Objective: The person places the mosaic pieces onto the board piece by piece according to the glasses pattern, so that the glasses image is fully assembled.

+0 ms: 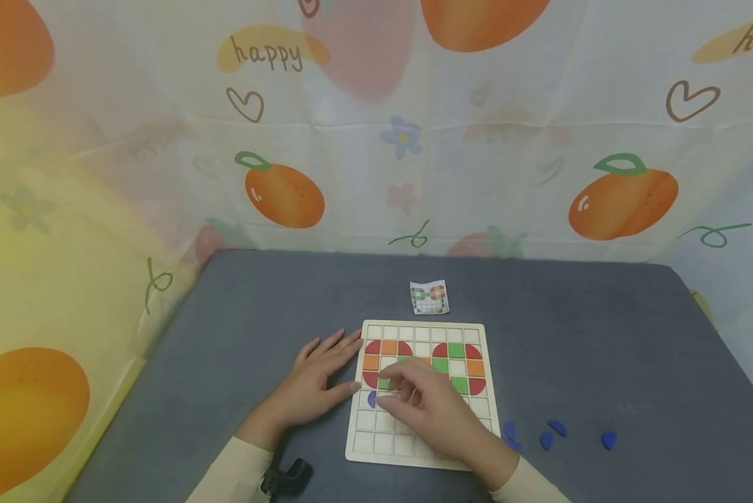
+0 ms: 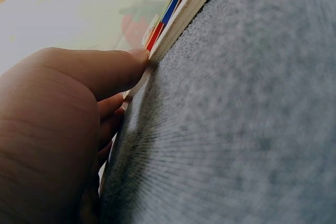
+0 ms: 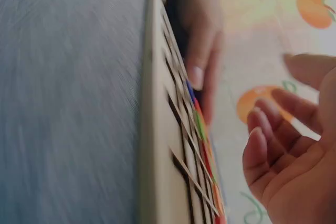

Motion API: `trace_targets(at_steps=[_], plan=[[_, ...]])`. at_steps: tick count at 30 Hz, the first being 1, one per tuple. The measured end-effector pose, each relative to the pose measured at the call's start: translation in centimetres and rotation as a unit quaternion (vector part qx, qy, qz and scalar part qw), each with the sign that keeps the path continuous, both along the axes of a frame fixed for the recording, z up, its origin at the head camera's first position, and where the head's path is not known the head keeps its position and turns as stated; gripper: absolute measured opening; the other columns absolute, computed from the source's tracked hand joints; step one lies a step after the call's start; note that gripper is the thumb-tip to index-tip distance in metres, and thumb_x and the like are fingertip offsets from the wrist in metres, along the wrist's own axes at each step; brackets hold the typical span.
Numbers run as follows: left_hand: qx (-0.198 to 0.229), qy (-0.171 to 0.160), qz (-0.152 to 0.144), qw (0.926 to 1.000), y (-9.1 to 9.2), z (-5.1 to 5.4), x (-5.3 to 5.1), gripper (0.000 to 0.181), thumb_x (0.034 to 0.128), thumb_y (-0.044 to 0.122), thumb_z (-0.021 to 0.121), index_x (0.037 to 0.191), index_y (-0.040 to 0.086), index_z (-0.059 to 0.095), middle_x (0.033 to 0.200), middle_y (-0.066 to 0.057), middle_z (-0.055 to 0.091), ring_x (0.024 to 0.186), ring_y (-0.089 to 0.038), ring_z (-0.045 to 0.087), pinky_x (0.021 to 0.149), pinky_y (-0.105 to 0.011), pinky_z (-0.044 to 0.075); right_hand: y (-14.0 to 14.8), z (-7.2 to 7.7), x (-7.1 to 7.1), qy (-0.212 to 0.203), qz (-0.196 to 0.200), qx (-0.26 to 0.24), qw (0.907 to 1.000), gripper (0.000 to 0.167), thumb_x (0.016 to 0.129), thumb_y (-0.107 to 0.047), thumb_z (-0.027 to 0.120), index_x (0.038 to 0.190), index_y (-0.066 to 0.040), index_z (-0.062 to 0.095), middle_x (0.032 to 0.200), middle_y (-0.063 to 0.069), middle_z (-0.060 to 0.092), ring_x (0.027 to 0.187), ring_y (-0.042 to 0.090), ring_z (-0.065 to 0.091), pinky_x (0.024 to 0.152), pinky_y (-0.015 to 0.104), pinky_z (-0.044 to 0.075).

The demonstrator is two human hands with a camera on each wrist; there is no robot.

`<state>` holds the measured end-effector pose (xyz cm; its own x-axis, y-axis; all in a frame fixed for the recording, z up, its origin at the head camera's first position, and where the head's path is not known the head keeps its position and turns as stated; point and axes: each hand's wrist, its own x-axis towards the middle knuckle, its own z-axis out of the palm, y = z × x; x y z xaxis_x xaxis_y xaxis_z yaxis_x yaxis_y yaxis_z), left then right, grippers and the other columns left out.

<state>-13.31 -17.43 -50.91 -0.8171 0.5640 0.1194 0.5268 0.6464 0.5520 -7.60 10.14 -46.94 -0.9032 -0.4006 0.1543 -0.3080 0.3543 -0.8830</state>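
A pale wooden grid board (image 1: pixel 422 457) lies on the dark table, with red, orange and green pieces set in its upper cells. A blue rounded piece (image 1: pixel 372 399) sits in a left-column cell below the red ones. My left hand (image 1: pixel 316 383) rests beside the board with fingers extended; its thumb touches the board's left edge, as the left wrist view shows too. Over the lower middle of the board hovers my right hand (image 1: pixel 436 409), thumb and forefinger apart, close to the blue piece. In the right wrist view nothing is visible between those fingers (image 3: pixel 257 145). This hand hides several cells.
Several loose blue pieces (image 1: pixel 547 440) lie on the grey tabletop (image 1: pixel 603 335) right of the board. Behind the board is a small printed card (image 1: pixel 429 299) with a coloured grid pattern. A fruit-patterned cloth (image 1: pixel 351 140) hangs at the table's back and left.
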Motion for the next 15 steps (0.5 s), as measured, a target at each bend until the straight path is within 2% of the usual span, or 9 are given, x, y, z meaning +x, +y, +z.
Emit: trace_targets(at_steps=[3,8,11,15], plan=[[-0.001,-0.002,0.002,1.0,0.0,0.1,0.1,0.077,0.1025,0.038,0.076,0.169,0.015,0.044,0.174,0.001,0.037,0.163,-0.031,0.024,0.123,-0.069,0.009,1.7,0.3,0.0,-0.022,-0.002,-0.064,0.9977,0.03,0.106,-0.024,0.076,0.132,-0.01,0.073,0.107,-0.001,0.068,0.093,0.019,0.065,0.082,0.033,0.057],[-0.001,-0.008,0.004,1.0,0.1,0.2,0.1,0.078,0.1029,0.038,0.075,0.169,0.014,0.043,0.174,0.001,0.036,0.163,-0.031,0.023,0.123,-0.069,0.008,4.7,0.6,0.1,-0.037,0.01,-0.163,0.9858,0.026,0.112,-0.01,0.06,0.135,0.0,0.067,0.113,0.017,0.066,0.101,0.029,0.067,0.086,0.033,0.056],[-0.003,-0.008,0.004,1.0,0.1,0.2,0.1,0.078,0.1031,0.038,0.075,0.169,0.014,0.043,0.174,0.001,0.036,0.163,-0.031,0.023,0.123,-0.069,0.009,6.4,0.6,0.1,-0.027,0.018,-0.195,0.9803,0.03,0.115,-0.008,0.048,0.136,0.005,0.064,0.113,0.023,0.066,0.102,0.031,0.069,0.083,0.035,0.056],[-0.002,-0.008,0.003,1.0,0.1,0.1,0.1,0.078,0.103,0.038,0.075,0.169,0.014,0.043,0.174,0.001,0.036,0.163,-0.03,0.023,0.123,-0.069,0.008,8.9,0.1,0.3,-0.015,0.023,-0.22,0.9752,0.037,0.117,-0.009,0.037,0.14,0.002,0.064,0.115,0.023,0.065,0.101,0.031,0.068,0.084,0.036,0.056]])
